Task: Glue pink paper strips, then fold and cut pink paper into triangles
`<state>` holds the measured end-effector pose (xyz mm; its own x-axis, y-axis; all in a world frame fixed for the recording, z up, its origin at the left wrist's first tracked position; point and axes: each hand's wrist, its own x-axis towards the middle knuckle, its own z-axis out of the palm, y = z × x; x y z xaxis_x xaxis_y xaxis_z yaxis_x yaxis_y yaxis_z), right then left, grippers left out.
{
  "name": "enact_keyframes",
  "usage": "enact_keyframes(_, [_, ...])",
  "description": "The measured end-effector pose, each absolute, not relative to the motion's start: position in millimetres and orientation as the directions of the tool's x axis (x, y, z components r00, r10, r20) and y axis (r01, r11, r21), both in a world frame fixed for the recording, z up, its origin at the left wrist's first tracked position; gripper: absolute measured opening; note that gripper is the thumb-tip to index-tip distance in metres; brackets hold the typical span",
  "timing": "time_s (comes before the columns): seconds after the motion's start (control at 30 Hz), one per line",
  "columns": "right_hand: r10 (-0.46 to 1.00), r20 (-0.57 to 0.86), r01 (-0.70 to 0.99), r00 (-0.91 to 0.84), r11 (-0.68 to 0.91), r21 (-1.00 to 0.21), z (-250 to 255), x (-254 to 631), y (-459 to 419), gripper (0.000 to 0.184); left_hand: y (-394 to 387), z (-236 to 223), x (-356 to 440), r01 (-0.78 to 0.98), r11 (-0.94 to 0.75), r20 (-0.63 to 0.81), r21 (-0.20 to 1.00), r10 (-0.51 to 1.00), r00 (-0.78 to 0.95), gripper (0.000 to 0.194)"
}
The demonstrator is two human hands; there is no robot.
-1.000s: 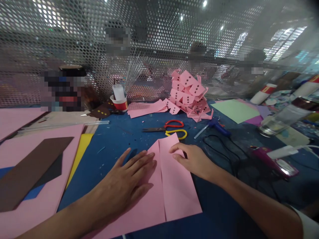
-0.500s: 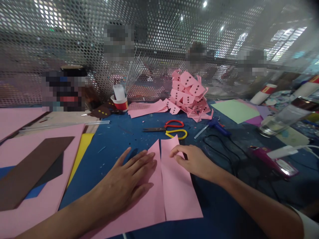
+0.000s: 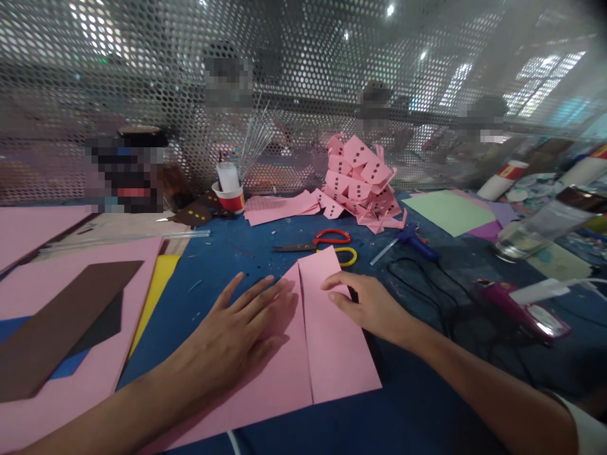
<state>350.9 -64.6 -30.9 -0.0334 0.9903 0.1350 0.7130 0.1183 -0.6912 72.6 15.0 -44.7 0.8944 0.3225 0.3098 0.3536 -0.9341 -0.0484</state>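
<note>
Pink sheet [image 3: 275, 382], head view: lying on the blue counter [image 3: 294, 436] in front of me. Pink strip [image 3: 334, 347]: lying beside it, edge along edge; whether joined, I cannot tell. Left hand [image 3: 230, 332]: I am holding it spread flat on the sheet. Right hand [image 3: 372, 303]: I am holding it curled over the strip; whether pinching, I cannot tell. Scissors [image 3: 308, 246]: lying just beyond. Step, as judged: I am steadying the two side by side; moving on would be calling for firm left pressure, light right touch.
</note>
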Motion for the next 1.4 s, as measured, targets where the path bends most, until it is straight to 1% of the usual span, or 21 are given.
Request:
enact_keyframes(0.13, [0.993,0.118,0.724,-0.031,0.104,-0.682,-32,352,-65,0.021,10,-40,71,0.310,-0.948,0.206,-0.070,0.290,0.935,0.065])
enact_keyframes(0.23, [0.994,0.094,0.735,-0.053,0.103,-0.671,-30,352,-66,0.019,8,-44,69,0.276,-0.958,0.174,-0.078,0.259,0.950,0.065])
enact_keyframes(0.47, [0.995,0.052,0.790,-0.082,0.097,-0.605,-25,349,-66,0.022,10,-49,69,0.268,-0.962,0.181,-0.049,0.255,0.950,0.064])
enact_keyframes(0.67, [0.993,0.028,0.794,-0.114,0.108,-0.599,-22,348,-68,0.025,9,-48,69,0.270,-0.961,0.164,-0.063,0.257,0.952,0.065])
enact_keyframes(0.83, [0.992,0.027,0.784,-0.121,0.113,-0.610,-20,350,-69,0.024,9,-47,69,0.270,-0.962,0.180,-0.048,0.258,0.949,0.064])
enact_keyframes(1.07, [0.991,0.083,0.754,-0.104,0.133,-0.643,-24,351,-67,0.022,8,-40,70,0.266,-0.963,0.187,-0.043,0.253,0.949,0.067])
enact_keyframes(1.23, [0.991,0.118,0.746,-0.066,0.127,-0.653,-29,351,-65,0.020,4,-37,69,0.230,-0.971,0.253,-0.060,0.208,0.945,0.071])
enact_keyframes(1.4, [0.990,0.107,0.726,-0.091,0.139,-0.673,-27,354,-67,0.019,3,-47,68,0.233,-0.971,0.235,-0.061,0.213,0.948,0.068])
